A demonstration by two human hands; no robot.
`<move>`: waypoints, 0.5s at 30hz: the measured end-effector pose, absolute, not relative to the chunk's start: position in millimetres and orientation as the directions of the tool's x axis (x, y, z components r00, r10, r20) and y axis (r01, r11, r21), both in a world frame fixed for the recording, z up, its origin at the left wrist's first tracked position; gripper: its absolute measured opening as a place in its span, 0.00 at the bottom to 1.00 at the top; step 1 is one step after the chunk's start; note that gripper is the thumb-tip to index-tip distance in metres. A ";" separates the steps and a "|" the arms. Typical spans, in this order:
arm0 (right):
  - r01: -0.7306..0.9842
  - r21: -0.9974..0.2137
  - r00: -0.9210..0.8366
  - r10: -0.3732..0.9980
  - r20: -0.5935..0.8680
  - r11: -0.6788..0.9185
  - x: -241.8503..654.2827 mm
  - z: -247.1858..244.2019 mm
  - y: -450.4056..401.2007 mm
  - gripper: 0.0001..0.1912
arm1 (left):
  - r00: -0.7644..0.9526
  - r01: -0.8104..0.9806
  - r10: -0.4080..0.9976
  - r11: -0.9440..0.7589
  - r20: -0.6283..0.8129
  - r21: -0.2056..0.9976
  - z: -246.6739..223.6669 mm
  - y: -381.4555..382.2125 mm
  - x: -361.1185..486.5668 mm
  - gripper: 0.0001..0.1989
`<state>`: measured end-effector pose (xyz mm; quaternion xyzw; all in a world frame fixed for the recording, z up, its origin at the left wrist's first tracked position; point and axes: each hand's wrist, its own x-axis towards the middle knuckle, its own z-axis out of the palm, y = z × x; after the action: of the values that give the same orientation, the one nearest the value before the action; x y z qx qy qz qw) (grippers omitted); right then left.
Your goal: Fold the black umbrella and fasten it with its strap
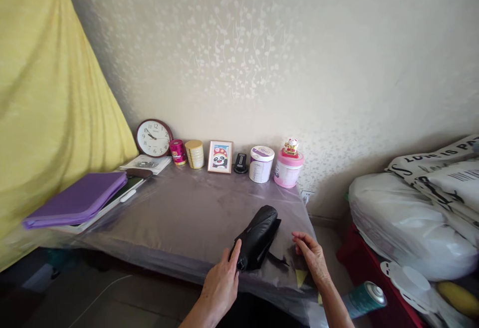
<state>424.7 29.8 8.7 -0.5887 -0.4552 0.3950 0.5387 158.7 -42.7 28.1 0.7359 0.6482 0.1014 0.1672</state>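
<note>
A black folded umbrella point(259, 233) lies slantwise near the front edge of the table, its cloth bunched and a loose flap on its right side. A thin dark strap point(278, 259) trails from it to the right. My left hand point(223, 280) grips the near end of the umbrella, with the index finger laid along its side. To the right of the umbrella, apart from it, my right hand point(311, 255) hovers over the table corner. Its fingers are loosely bent, and nothing shows between them.
Along the wall stand a clock point(153, 138), tins, a framed panda picture point(220, 157), a black device point(240, 163) and two tubs point(261, 164). A purple folder point(78, 198) lies left. A spray can point(364, 298) and white bags point(407, 223) are beyond the right edge.
</note>
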 end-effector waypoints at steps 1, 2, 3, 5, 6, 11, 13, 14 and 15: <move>0.109 -0.994 0.274 0.961 0.028 -0.002 425.3 8.1 29.7 0.19 | 0.136 0.903 0.989 -0.100 -0.058 0.419 29.8 -41.8 157.3 0.37; 0.105 -0.995 0.277 0.960 0.030 0.001 426.1 7.6 29.6 0.18 | 0.134 0.875 0.990 -0.094 -0.052 0.475 31.4 -40.4 155.7 0.36; 0.098 -0.995 0.278 0.960 0.032 0.005 426.9 7.1 29.4 0.18 | 0.125 0.833 0.990 -0.070 -0.064 0.548 32.9 -38.6 153.8 0.35; 0.081 -0.997 0.275 0.961 0.032 0.010 428.3 5.8 29.1 0.18 | 0.118 0.681 0.978 0.048 -0.173 0.731 34.5 -34.0 149.1 0.32; 0.073 -0.997 0.273 0.962 0.029 0.009 428.7 5.2 29.0 0.19 | 0.131 0.563 0.957 0.142 -0.257 0.814 34.3 -31.3 146.5 0.31; 0.054 -0.998 0.277 0.961 0.004 -0.012 427.2 4.0 29.2 0.19 | 0.208 0.183 0.861 0.432 -0.464 0.883 26.2 -20.2 129.3 0.30; 0.049 -0.999 0.277 0.961 0.005 -0.009 426.4 4.0 29.3 0.18 | 0.147 0.238 0.874 0.424 -0.464 0.874 24.1 -19.9 122.5 0.31; 0.045 -0.999 0.275 0.961 0.008 -0.005 426.2 3.8 29.4 0.17 | 0.096 0.311 0.897 0.384 -0.431 0.869 24.2 -21.1 120.0 0.31; 0.039 -0.999 0.272 0.962 0.010 0.000 426.1 3.6 29.5 0.17 | 0.039 0.424 0.929 0.317 -0.367 0.848 24.9 -23.0 118.7 0.31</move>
<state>426.1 29.5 3.6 -0.5722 -0.4374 0.4156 0.5554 118.7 -23.0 24.9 0.5254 0.6440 0.2560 0.4937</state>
